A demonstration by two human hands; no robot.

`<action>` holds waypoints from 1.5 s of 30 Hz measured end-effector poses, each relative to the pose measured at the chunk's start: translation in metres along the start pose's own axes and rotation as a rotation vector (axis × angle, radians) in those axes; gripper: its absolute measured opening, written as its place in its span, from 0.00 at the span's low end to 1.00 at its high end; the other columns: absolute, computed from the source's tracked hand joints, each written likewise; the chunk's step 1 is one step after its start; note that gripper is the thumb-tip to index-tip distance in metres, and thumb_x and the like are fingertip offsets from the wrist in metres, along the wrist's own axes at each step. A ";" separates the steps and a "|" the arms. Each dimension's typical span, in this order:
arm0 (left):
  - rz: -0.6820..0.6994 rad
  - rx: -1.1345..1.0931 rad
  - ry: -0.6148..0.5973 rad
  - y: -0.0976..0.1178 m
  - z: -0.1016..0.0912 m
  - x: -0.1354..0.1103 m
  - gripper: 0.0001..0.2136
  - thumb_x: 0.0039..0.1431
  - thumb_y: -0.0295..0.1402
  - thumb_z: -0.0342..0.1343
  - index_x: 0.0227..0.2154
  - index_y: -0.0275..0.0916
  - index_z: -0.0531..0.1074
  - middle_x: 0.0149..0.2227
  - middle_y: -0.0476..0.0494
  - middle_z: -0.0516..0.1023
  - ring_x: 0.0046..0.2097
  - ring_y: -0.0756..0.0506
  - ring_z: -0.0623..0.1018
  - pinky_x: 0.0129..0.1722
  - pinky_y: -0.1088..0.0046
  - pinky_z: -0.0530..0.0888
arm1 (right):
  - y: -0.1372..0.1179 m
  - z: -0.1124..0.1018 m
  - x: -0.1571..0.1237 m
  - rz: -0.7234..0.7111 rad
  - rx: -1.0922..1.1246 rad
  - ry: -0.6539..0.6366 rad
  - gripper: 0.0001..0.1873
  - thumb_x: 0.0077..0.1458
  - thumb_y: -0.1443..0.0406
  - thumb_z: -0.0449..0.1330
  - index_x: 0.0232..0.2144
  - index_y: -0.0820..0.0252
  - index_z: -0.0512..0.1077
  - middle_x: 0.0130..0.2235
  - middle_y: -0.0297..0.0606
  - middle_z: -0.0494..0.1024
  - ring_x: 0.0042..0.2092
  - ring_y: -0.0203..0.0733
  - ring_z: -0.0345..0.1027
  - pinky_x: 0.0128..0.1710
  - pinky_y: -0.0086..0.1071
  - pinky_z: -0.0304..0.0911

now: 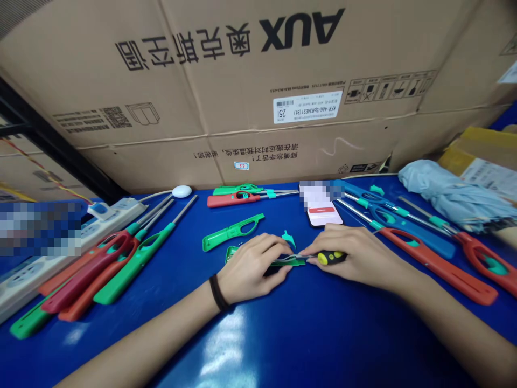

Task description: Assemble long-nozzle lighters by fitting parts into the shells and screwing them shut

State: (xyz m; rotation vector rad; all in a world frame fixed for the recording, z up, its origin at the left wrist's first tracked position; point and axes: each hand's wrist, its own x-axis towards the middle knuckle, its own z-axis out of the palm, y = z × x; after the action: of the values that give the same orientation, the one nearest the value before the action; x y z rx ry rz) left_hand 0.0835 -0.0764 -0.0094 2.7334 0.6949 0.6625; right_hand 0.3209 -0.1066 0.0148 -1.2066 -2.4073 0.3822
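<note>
Green plastic, a narrow lighter half-casing [299, 263], lies on the glossy blue tabletop [262, 350] beneath the left hand [258, 264], whose fingers bend snugly around it. The right hand [355, 253] meets it at the opposite end, gripping a small screwdriver with a stubby black-and-yellow handle [330, 257], thumb and fingertip drawn narrow beside thin pale wires [288, 258]. Whether those fingertips pinch a wire or only steady the tool, I cannot tell.

Should the screwdriver's tip slip, it could nick a wire or jab the left fingers so near it. Were the left grip to slacken, the casing could twist on the smooth surface and spill any loose parts.

Just beyond the hands sits a small jagged teal plastic piece [288, 238], close enough for a knuckle to knock astray. Near it rests a separate green plastic shell with a looped end [233, 231].

Farther out, a white-screened smartphone [325, 213] lies next to the right hand's side. Long red and blue lighters spread to the right, red and green ones pile against a white power strip [121, 213] at left, and a brown cardboard box [169, 113] walls off the back.
</note>
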 end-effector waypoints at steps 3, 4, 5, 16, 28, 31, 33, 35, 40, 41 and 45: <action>0.004 0.007 -0.005 0.000 0.000 0.000 0.09 0.62 0.32 0.50 0.44 0.38 0.68 0.44 0.42 0.75 0.46 0.44 0.74 0.47 0.66 0.72 | 0.001 0.001 0.000 -0.004 -0.006 -0.017 0.11 0.54 0.68 0.61 0.38 0.47 0.77 0.35 0.30 0.79 0.37 0.38 0.71 0.36 0.29 0.62; -0.010 0.010 -0.002 0.000 0.000 0.000 0.09 0.62 0.32 0.50 0.44 0.38 0.68 0.44 0.42 0.75 0.46 0.44 0.74 0.47 0.66 0.73 | 0.002 0.001 -0.001 -0.002 -0.008 -0.027 0.11 0.54 0.68 0.61 0.38 0.48 0.77 0.34 0.30 0.79 0.37 0.38 0.71 0.36 0.29 0.62; -0.020 0.012 0.001 0.000 0.000 0.000 0.09 0.62 0.32 0.50 0.44 0.38 0.68 0.44 0.42 0.75 0.46 0.44 0.74 0.47 0.66 0.73 | 0.002 0.001 -0.001 0.001 -0.010 -0.037 0.11 0.54 0.68 0.61 0.38 0.48 0.77 0.34 0.30 0.79 0.37 0.38 0.71 0.36 0.29 0.62; -0.012 0.014 0.026 -0.001 0.001 -0.001 0.09 0.62 0.32 0.50 0.43 0.38 0.69 0.43 0.42 0.76 0.45 0.44 0.75 0.45 0.66 0.74 | -0.007 0.002 0.001 -0.036 -0.105 -0.141 0.09 0.57 0.69 0.57 0.35 0.54 0.76 0.37 0.34 0.78 0.39 0.40 0.71 0.36 0.30 0.63; 0.009 -0.023 0.017 -0.001 0.000 0.000 0.07 0.63 0.31 0.51 0.41 0.41 0.72 0.42 0.45 0.77 0.45 0.46 0.75 0.46 0.68 0.74 | -0.013 0.003 0.001 -0.008 -0.187 -0.163 0.12 0.55 0.73 0.56 0.36 0.56 0.76 0.39 0.36 0.77 0.40 0.43 0.72 0.35 0.31 0.63; -0.004 -0.041 0.023 -0.001 0.001 -0.001 0.07 0.62 0.31 0.51 0.41 0.40 0.72 0.42 0.45 0.77 0.45 0.45 0.76 0.45 0.68 0.74 | -0.013 0.003 0.000 0.001 -0.139 -0.165 0.13 0.54 0.74 0.56 0.38 0.54 0.76 0.41 0.35 0.77 0.41 0.41 0.72 0.37 0.31 0.64; -0.015 -0.043 0.028 -0.002 0.001 -0.001 0.07 0.62 0.31 0.51 0.41 0.39 0.71 0.42 0.44 0.78 0.44 0.45 0.76 0.45 0.67 0.74 | -0.012 0.002 -0.001 0.017 -0.093 -0.169 0.14 0.54 0.74 0.57 0.39 0.53 0.76 0.42 0.34 0.77 0.40 0.40 0.72 0.37 0.30 0.64; -0.028 -0.035 0.034 -0.002 0.002 -0.002 0.08 0.62 0.32 0.52 0.42 0.39 0.71 0.41 0.43 0.78 0.43 0.45 0.76 0.44 0.67 0.74 | -0.011 0.001 -0.001 0.036 -0.056 -0.161 0.15 0.53 0.74 0.56 0.40 0.52 0.76 0.42 0.34 0.77 0.40 0.40 0.72 0.37 0.30 0.64; 0.008 -0.037 0.028 -0.002 0.001 -0.002 0.09 0.63 0.31 0.51 0.44 0.41 0.72 0.43 0.44 0.78 0.45 0.45 0.76 0.45 0.67 0.74 | -0.007 0.002 0.001 0.104 -0.019 -0.133 0.08 0.57 0.69 0.56 0.34 0.55 0.75 0.36 0.35 0.78 0.39 0.41 0.71 0.37 0.31 0.63; 0.016 -0.038 0.029 -0.002 0.001 -0.002 0.09 0.63 0.31 0.51 0.43 0.41 0.72 0.43 0.44 0.77 0.45 0.45 0.76 0.46 0.67 0.74 | -0.006 0.002 0.001 0.117 -0.021 -0.129 0.07 0.58 0.67 0.56 0.33 0.56 0.75 0.35 0.36 0.78 0.38 0.41 0.71 0.37 0.31 0.63; 0.013 -0.033 0.046 -0.002 0.002 -0.002 0.08 0.63 0.31 0.51 0.42 0.40 0.73 0.43 0.44 0.78 0.46 0.45 0.76 0.46 0.68 0.74 | -0.004 0.003 0.001 0.120 -0.025 -0.112 0.06 0.58 0.66 0.57 0.31 0.56 0.73 0.34 0.36 0.77 0.36 0.41 0.70 0.36 0.31 0.62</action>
State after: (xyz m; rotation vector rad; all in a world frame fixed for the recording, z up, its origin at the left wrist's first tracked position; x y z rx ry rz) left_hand 0.0822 -0.0753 -0.0123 2.7023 0.6709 0.7346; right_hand 0.3157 -0.1083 0.0147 -1.3786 -2.4464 0.4686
